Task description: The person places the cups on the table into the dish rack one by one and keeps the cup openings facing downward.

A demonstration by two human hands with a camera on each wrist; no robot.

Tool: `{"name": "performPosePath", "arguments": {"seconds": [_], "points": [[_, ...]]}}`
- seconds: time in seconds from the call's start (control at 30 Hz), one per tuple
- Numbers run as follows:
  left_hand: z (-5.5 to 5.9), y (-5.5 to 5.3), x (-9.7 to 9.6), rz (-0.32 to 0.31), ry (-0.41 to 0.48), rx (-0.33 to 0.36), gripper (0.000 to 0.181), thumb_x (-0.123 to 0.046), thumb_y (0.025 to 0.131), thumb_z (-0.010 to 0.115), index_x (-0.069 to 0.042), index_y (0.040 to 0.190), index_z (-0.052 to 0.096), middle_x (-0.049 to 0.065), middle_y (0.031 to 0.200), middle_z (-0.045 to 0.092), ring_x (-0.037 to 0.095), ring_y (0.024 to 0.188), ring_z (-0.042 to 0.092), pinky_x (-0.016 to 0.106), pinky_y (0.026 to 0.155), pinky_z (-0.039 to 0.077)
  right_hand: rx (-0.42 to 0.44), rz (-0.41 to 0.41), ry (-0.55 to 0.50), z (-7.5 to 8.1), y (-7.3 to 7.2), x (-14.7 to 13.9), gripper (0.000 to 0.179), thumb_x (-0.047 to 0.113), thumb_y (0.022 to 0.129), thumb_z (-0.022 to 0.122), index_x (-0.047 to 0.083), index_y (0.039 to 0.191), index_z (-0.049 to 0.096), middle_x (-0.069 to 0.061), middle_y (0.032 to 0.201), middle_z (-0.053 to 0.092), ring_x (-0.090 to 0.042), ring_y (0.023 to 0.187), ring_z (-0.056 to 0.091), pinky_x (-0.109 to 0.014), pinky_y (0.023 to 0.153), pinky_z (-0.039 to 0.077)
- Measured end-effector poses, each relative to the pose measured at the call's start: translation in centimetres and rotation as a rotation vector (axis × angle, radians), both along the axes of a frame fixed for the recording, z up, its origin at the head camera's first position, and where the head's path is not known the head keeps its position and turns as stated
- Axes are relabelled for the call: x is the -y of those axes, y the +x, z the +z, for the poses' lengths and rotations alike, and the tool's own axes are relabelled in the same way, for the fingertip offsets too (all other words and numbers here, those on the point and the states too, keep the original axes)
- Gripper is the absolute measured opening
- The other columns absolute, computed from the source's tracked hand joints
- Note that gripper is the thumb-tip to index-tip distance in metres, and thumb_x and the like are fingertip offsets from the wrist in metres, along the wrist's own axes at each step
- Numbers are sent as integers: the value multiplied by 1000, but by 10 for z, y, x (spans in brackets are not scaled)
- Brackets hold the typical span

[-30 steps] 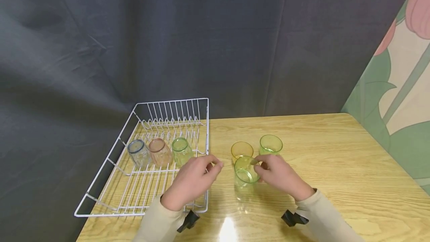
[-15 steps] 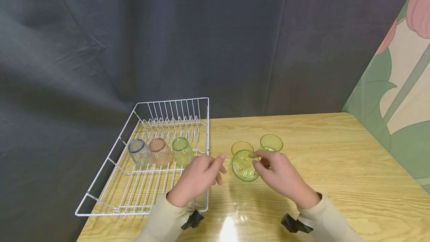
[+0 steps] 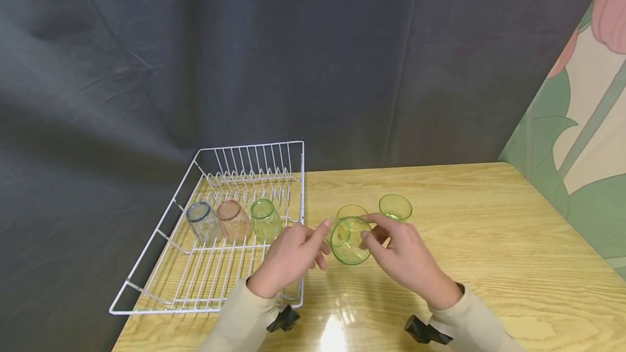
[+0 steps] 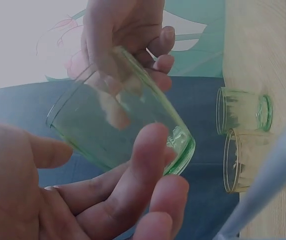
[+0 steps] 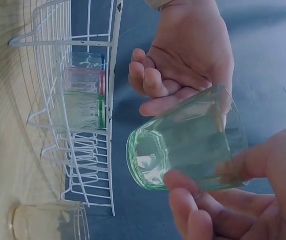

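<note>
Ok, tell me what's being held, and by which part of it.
The right hand holds a green glass by its side wall, toward the rim. Whether the left hand touches it cannot be told.

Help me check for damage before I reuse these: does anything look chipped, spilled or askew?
Only the white rack stands out: small dark marks dot its rim in the right wrist view, perhaps worn coating. The tilted green glass is just held in the right hand. No spill or crack shows.
</note>
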State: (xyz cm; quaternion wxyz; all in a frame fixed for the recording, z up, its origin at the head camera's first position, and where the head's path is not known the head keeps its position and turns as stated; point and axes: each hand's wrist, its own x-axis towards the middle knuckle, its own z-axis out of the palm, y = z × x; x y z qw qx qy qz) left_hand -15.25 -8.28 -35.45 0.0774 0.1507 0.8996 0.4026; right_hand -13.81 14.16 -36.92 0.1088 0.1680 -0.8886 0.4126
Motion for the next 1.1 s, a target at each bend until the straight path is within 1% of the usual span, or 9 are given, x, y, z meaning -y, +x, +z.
{"name": "performPosePath", "arguments": {"seconds": [0.1, 0.2, 0.33, 0.43, 0.63, 0.77, 0.83, 0.97, 1.1], "points": [[-1, -1, 0, 0, -12, -19, 69, -65, 101, 32, -18, 74, 75, -15, 55, 64, 14, 54, 57, 31, 48, 40, 8, 0, -1, 0, 0, 0, 25, 24, 99, 65, 12, 120, 68, 10, 74, 67, -3, 54, 54, -25, 48, 45], [0, -1, 0, -17, -23, -39, 69, -67, 101, 33, -18, 76, 76, -14, 57, 64, 13, 53, 55, 31, 50, 42, 32, 2, -24, 1, 1, -1, 26, 33, 102, 59, 16, 120, 68, 11, 76, 69, -6, 60, 58, -27, 51, 45], [0, 0, 1, -42, -32, -66, 67, -68, 99, 36, -19, 76, 76, -12, 60, 66, 9, 60, 60, 31, 58, 48, 75, 4, -85, 0, -1, -2, 31, 36, 106, 49, 14, 118, 67, 7, 79, 72, -14, 67, 64, -29, 57, 48], [0, 1, 1, -45, -33, -75, 65, -70, 97, 39, -20, 76, 75, -11, 62, 66, 7, 62, 61, 31, 62, 50, 111, 6, -106, 0, -2, -2, 34, 38, 106, 48, 13, 119, 66, 5, 80, 73, -16, 67, 65, -30, 60, 50], [1, 2, 2, -36, -18, -68, 61, -70, 95, 46, -18, 84, 74, -10, 70, 68, 6, 64, 63, 32, 62, 51, 174, 29, -102, 1, -3, -3, 36, 39, 101, 59, 12, 125, 64, 6, 85, 74, -13, 70, 66, -31, 60, 50], [3, 2, 4, -24, -23, -77, 59, -68, 94, 49, -14, 93, 74, -9, 74, 69, 6, 64, 62, 32, 63, 51, 176, 51, -103, 0, -3, -1, 40, 37, 96, 67, 11, 127, 63, 5, 86, 73, -11, 73, 65, -29, 63, 50], [4, 1, 4, -24, -26, -86, 59, -67, 95, 50, -12, 95, 74, -9, 73, 68, 6, 62, 62, 32, 62, 50, 167, 50, -98, 0, -2, 0, 43, 38, 93, 71, 12, 126, 64, 5, 88, 73, -11, 73, 64, -28, 63, 49], [4, 0, 5, -17, -35, -89, 59, -66, 94, 53, -10, 97, 73, -8, 72, 65, 9, 59, 59, 31, 60, 49, 173, 42, -87, 0, -2, 1, 49, 39, 87, 77, 14, 126, 64, 3, 94, 73, -12, 73, 61, -27, 61, 48], [4, -1, 5, -13, -34, -87, 60, -65, 93, 55, -8, 100, 71, -7, 73, 64, 10, 58, 57, 31, 58, 49, 181, 40, -81, -1, -2, 1, 56, 38, 81, 83, 15, 128, 63, -1, 101, 73, -13, 73, 61, -27, 58, 48]]}}
